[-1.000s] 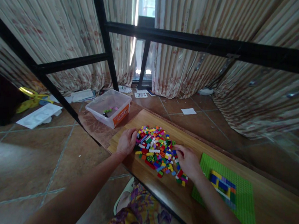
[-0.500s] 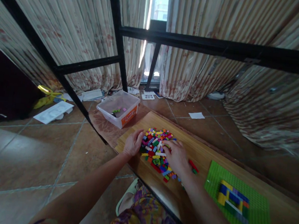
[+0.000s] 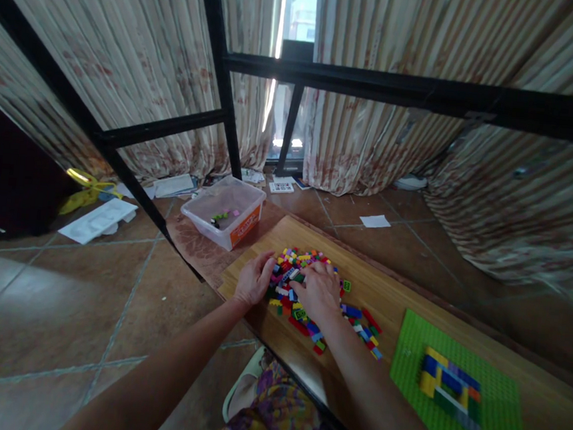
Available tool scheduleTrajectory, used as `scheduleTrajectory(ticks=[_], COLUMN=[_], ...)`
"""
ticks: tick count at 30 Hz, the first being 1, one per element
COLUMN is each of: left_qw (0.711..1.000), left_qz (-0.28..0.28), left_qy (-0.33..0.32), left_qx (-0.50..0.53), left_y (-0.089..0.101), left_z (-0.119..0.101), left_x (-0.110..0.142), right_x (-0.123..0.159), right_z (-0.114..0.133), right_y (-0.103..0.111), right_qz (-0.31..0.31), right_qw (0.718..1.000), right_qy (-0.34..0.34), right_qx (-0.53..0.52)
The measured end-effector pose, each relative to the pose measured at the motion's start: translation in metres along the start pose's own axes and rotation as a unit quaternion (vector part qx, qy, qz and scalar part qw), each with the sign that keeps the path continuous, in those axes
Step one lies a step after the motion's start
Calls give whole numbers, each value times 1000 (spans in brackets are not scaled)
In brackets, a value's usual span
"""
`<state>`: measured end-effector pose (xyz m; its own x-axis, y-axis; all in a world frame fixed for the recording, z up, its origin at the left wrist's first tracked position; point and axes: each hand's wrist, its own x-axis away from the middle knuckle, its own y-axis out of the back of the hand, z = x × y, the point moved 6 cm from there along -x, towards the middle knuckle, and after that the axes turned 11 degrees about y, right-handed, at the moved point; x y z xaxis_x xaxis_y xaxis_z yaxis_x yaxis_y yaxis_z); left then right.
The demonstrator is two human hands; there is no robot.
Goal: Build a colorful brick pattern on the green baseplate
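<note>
A loose pile of small colourful toy bricks (image 3: 287,294) lies on the wooden board. At its left edge rests my left hand (image 3: 255,279), open and cupped, with thumb and fingers apart. My right hand (image 3: 320,291) lies palm down over the pile's middle, fingers spread among the bricks and thumb pointing left. Nothing shows held in it, though its palm and the bricks beneath are hidden. To the right, a green baseplate (image 3: 413,346) carries a low rectangular frame of joined bricks (image 3: 452,389) in yellow, blue, grey, green and orange.
A clear plastic box (image 3: 205,224) with an orange label and a few bricks inside stands beyond the board's left end. The wooden board (image 3: 386,277) runs to the right. Black metal bars (image 3: 378,82) cross in front of curtains. Papers (image 3: 375,221) lie on the tiled floor.
My right hand has moved left across the pile, uncovering bricks on the pile's right side. My left hand stays at the left edge. The view has shifted slightly.
</note>
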<state>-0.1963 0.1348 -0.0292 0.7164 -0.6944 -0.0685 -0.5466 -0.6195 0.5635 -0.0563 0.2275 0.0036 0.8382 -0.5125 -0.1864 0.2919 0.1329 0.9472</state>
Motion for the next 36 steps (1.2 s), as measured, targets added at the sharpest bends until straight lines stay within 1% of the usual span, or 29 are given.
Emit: scheduleTrajectory(ticks=[6,8,11,13,15,16,18,20,22,24,27,28,29,31,33,36], left_qw=[1000,1000,1000,1000,1000,1000,1000,1000,1000,1000,999,999,999,999,999,999], left_qz=[-3,-4,-3,-4,-5,-6,-6,-3,3,7,2,-1,-3,-3,0,0], left_qy=[1,0,-1,3,9,10,16,24,26,24,21,20,18,15,16,15], left_qx=[0,1,1,1,2,3,2,-4,-12,-19,-30,-35,-39,-44,-45,-43], left_y=[0,0,0,0,1,1,2,2,2,2,3,3,3,3,3,3], left_z=[0,1,2,3,4,4,4,3,1,-1,-2,-2,-2,-3,-3,-3], left_x=[0,0,-1,-2,-3,-3,-4,-5,-5,-5,-6,-7,-7,-8,-8,-9], right_x=[5,7,17,32,54,67,97,132,170,207,255,268,278,290,291,279], right_z=[5,6,6,1,-8,-14,-27,-43,-63,-85,-121,-134,-145,-164,-177,-184], right_y=[5,9,19,26,29,30,28,28,30,35,48,54,61,70,75,77], right_qz=[-1,-12,-57,-100,-145,-168,-218,-273,-322,-353,-378,-385,-381,-342,-296,-260], right_qw=[999,998,997,990,968,950,903,858,830,812,797,796,804,836,866,892], right_qy=[49,60,42,3,-55,-87,-145,-200,-265,-312,-361,-372,-377,-376,-365,-329], right_qx=[7,5,-32,-98,-195,-248,-341,-386,-370,-345,-303,-282,-256,-205,-173,-169])
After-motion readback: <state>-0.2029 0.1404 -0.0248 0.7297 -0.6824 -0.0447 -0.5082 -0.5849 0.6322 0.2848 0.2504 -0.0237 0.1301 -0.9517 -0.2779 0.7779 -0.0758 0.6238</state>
